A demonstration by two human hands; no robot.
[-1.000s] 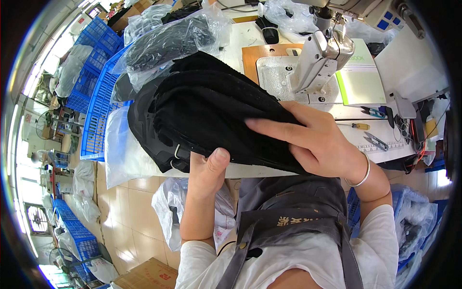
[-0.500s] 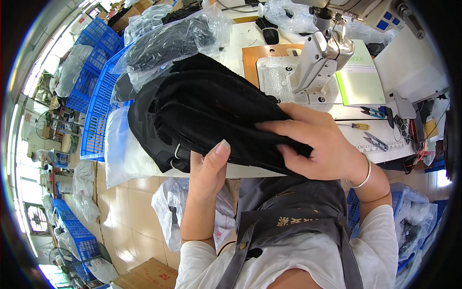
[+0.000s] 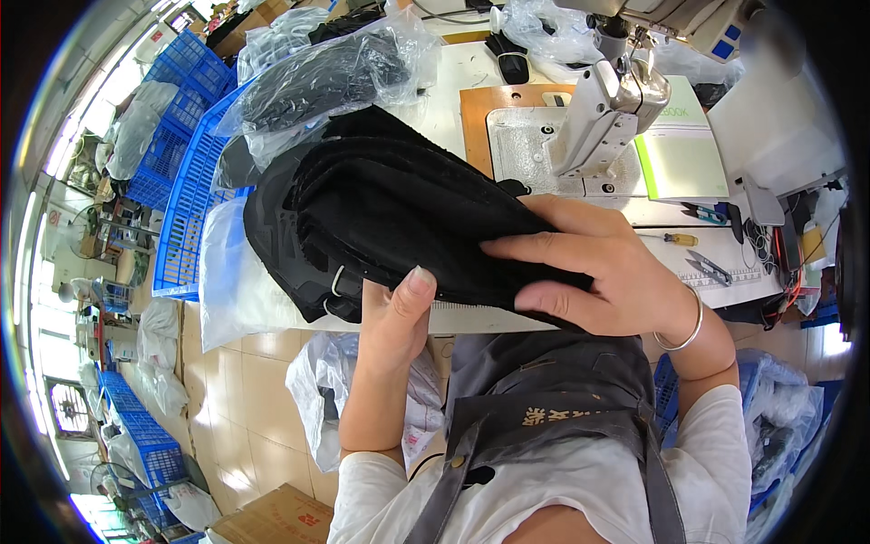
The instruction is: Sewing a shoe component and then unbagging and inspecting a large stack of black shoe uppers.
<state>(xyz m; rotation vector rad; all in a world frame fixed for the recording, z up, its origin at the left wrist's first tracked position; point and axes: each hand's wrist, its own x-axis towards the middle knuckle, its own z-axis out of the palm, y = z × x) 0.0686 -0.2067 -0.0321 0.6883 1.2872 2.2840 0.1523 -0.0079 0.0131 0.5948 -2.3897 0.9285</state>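
Note:
A black shoe upper point(image 3: 390, 213), soft and layered, is held up in front of me above the table's near edge. My left hand point(image 3: 399, 313) grips its near edge, thumb on top and the other fingers hidden underneath. A white cord loop point(image 3: 337, 281) sticks out beside that thumb. My right hand point(image 3: 603, 272) holds the right end, its fingers pressed into the dark fold and its thumb along the near side. Fingertips of this hand are partly lost in the black cloth. A silver bangle point(image 3: 686, 322) circles the right wrist.
Beyond the right hand stands a sewing machine point(image 3: 598, 127) on the white table. A green-and-white notebook point(image 3: 680, 154), a yellow-handled screwdriver point(image 3: 681, 239) and snips point(image 3: 711, 269) lie right of it. A blue basket point(image 3: 181, 227) and bagged black pieces point(image 3: 326, 82) are at the left.
The upper's inner cloth has been spread flatter and its opening looks wider. My right thumb has shifted slightly left and down along the near edge; the left hand has barely moved.

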